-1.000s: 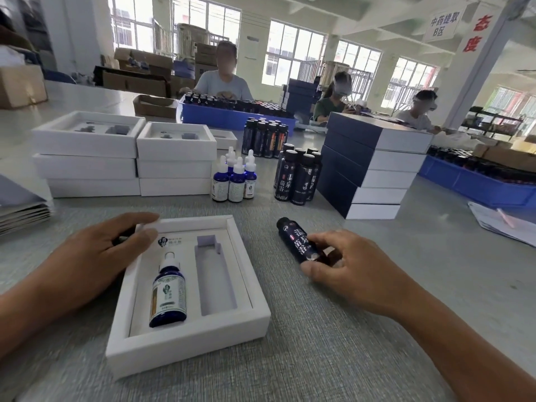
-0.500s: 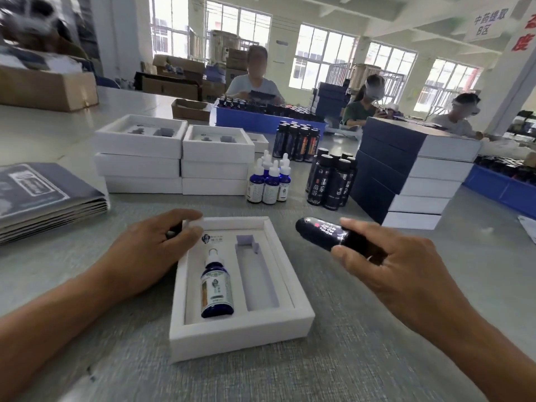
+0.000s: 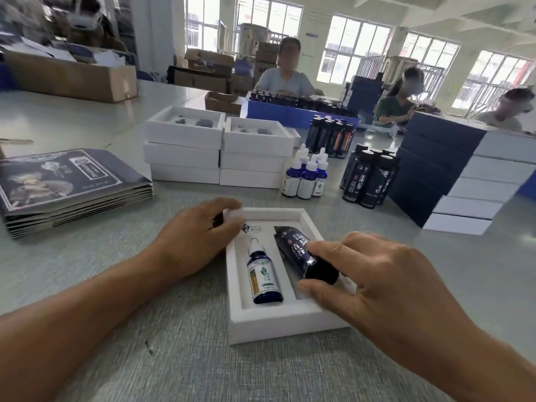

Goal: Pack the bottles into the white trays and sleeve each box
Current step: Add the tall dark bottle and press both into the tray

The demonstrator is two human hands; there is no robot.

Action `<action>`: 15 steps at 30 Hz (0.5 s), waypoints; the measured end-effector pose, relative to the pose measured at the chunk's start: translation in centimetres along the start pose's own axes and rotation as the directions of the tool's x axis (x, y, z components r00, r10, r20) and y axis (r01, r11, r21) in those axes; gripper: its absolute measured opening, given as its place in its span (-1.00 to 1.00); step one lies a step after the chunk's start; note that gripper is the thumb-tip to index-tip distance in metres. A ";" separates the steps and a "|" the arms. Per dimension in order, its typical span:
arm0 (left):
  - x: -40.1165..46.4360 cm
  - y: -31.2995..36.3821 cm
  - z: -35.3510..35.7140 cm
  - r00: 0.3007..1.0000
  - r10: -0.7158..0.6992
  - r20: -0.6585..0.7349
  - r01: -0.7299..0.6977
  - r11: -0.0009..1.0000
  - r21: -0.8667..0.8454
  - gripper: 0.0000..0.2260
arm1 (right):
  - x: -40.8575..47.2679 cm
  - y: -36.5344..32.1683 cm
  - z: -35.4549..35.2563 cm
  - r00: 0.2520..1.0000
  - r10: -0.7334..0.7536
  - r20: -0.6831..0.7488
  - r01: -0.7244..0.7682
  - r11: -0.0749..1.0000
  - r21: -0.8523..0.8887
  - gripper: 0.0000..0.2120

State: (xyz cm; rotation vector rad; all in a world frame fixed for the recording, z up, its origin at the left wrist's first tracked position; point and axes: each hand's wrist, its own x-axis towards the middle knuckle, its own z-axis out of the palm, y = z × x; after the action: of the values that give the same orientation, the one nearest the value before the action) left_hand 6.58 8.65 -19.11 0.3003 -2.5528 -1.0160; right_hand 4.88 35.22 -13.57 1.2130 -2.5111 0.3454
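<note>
A white tray [image 3: 278, 322] lies on the grey table in front of me. A blue dropper bottle [image 3: 263, 275] lies in its left slot. My right hand [image 3: 385, 282] pinches a tall black bottle [image 3: 295, 247] by its base and holds it tilted over the right slot, its cap end pointing away. My left hand [image 3: 197, 237] rests on the tray's far left corner, fingers curled over the rim. Loose blue dropper bottles [image 3: 306, 177] and black bottles [image 3: 368, 177] stand behind the tray.
Stacked white trays [image 3: 214, 153] stand at the back. A pile of flat dark sleeves [image 3: 66, 184] lies at the left. Sleeved boxes [image 3: 461, 169] are stacked at the right. More black bottles [image 3: 330, 137] and a blue crate [image 3: 290, 114] sit farther back, with people seated beyond.
My right hand has carried the black bottle from the table right of the tray to above the tray's right slot. My left hand has stayed on the tray's corner.
</note>
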 end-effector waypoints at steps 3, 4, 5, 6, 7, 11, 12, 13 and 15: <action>0.0 0.0 0.0 1.000 0.006 -0.006 -0.006 1.000 0.004 -0.65 | 0.1 0.4 0.1 0.999 -0.010 0.041 0.008 0.998 0.065 -0.42; 0.0 0.0 0.0 1.000 0.008 -0.006 -0.008 1.000 0.000 -0.65 | 0.0 0.7 0.2 0.999 -0.009 0.053 0.003 0.995 0.104 -0.41; 0.0 -0.1 0.1 1.000 0.008 -0.005 -0.009 1.000 -0.007 -0.65 | -0.2 0.9 0.3 0.998 -0.005 0.061 -0.003 0.990 0.140 -0.42; 0.0 -0.1 0.1 1.000 0.008 -0.002 -0.008 1.000 -0.015 -0.64 | -0.3 1.1 0.4 0.998 -0.001 0.066 -0.010 0.985 0.171 -0.44; 0.0 -0.1 0.1 1.000 0.008 0.000 -0.008 1.000 -0.022 -0.65 | -0.4 1.3 0.4 0.998 0.003 0.070 -0.016 0.981 0.195 -0.46; -0.1 -0.2 0.1 1.000 0.011 0.000 -0.011 1.000 -0.015 -0.65 | -0.3 1.6 0.7 0.997 0.005 0.074 -0.022 0.972 0.234 -0.49; -0.1 -0.2 0.1 1.000 0.012 -0.001 -0.012 1.000 -0.012 -0.65 | -0.2 1.6 0.6 0.997 0.003 0.075 -0.020 0.972 0.232 -0.50; 0.0 -0.2 0.1 1.000 0.014 -0.003 -0.014 1.000 -0.010 -0.65 | -0.2 1.6 0.6 0.997 -0.002 0.074 -0.015 0.974 0.228 -0.51; 0.0 -0.2 0.1 1.000 0.013 0.000 -0.013 1.000 -0.011 -0.65 | -0.1 1.6 0.5 0.997 -0.016 0.074 0.000 0.977 0.214 -0.53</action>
State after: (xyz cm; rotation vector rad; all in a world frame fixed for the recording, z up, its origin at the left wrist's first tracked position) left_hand 6.58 8.59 -19.28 0.2797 -2.5452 -1.0247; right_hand 3.57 36.10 -14.17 1.3385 -2.5848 0.5919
